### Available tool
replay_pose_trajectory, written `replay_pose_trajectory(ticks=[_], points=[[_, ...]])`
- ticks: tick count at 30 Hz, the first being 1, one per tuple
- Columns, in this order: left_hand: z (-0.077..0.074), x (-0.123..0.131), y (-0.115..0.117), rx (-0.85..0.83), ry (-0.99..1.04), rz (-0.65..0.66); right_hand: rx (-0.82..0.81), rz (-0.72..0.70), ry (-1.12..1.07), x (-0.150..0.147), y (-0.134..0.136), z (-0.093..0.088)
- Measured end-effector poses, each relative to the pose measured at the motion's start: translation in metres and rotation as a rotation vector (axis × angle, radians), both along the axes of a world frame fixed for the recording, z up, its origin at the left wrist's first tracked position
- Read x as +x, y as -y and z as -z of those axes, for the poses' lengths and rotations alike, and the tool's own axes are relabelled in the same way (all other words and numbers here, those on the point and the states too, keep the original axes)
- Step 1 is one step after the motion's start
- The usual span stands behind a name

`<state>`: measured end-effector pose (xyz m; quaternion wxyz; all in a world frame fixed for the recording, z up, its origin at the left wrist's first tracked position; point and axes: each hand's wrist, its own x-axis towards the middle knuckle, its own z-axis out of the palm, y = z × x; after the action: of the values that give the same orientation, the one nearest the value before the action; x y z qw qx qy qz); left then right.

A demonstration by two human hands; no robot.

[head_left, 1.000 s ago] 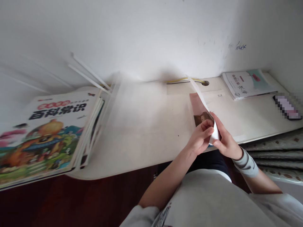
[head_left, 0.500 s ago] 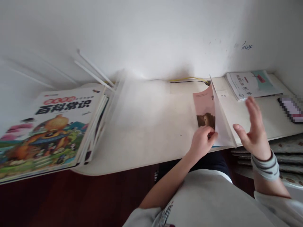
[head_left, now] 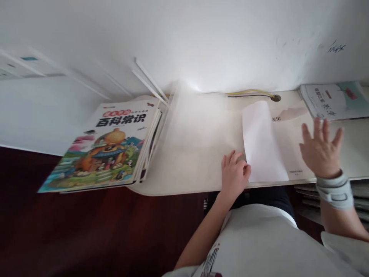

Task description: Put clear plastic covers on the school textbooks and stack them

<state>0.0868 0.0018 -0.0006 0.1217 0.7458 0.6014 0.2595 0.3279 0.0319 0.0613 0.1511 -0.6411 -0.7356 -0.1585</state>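
Has the page [head_left: 263, 146] just right of the curled left hand [head_left: 235, 173], pointing longways ahead. Cannot tell if pinched. Has the open right hand [head_left: 321, 150] farther off.

This looks like a home study corner: a white desk [head_left: 198, 161] stands against a white wall [head_left: 230, 46] marked with a pen scribble [head_left: 336, 48], a cartoon-covered Chinese general-knowledge book [head_left: 106, 148] tops a stack [head_left: 150, 144], softcover books [head_left: 331, 102] lie at the right, and the floor [head_left: 86, 231] is dark red.
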Motion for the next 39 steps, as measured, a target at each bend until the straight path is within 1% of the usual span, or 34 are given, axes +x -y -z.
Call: replay_pose_trajectory(ticks=[1,3,4,6,7,9,11,13,17,23,25,28,30,36,39], points=[[0.000,0.000,0.000,-0.004,-0.007,-0.007,0.018,0.022,0.003,0.002,0.001,-0.004],[0.000,0.002,-0.001,-0.012,-0.022,-0.017,0.006,-0.025,-0.012,-0.006,0.006,-0.002],[0.000,0.002,-0.001,-0.018,-0.033,-0.017,-0.027,-0.096,-0.026,-0.016,0.009,0.004],[0.001,0.001,-0.001,-0.030,-0.059,-0.020,-0.136,-0.256,-0.058,-0.040,0.013,0.024],[0.002,0.000,0.000,-0.036,-0.070,-0.030,-0.191,-0.295,-0.070,-0.051,0.014,0.035],[0.005,-0.006,0.002,-0.051,-0.073,-0.078,-0.250,-0.293,-0.091,-0.069,0.013,0.054],[0.008,-0.013,0.005,-0.074,-0.040,-0.114,-0.257,-0.273,-0.100,-0.077,0.012,0.064],[0.012,-0.021,0.007,-0.098,0.022,-0.100,-0.244,-0.277,-0.092,-0.081,0.012,0.065],[0.015,-0.031,0.010,-0.097,0.130,-0.039,-0.222,-0.294,-0.071,-0.090,0.014,0.056],[0.017,-0.034,0.012,-0.108,0.168,-0.041,-0.263,-0.281,-0.034,-0.108,0.014,0.048],[0.018,-0.035,0.012,-0.119,0.192,-0.047,-0.284,-0.336,-0.020,-0.110,0.015,0.049],[0.020,-0.037,0.012,-0.134,0.249,-0.060,-0.337,-0.499,-0.007,-0.110,0.018,0.053],[0.019,-0.038,0.011,-0.142,0.301,-0.081,-0.363,-0.556,0.007,-0.108,0.018,0.056],[0.012,-0.040,0.010,-0.170,0.514,-0.158,-0.370,-0.525,0.025,-0.106,0.013,0.058],[0.011,-0.037,0.011,-0.152,0.561,-0.164,-0.363,-0.513,0.026,-0.109,0.015,0.057]])
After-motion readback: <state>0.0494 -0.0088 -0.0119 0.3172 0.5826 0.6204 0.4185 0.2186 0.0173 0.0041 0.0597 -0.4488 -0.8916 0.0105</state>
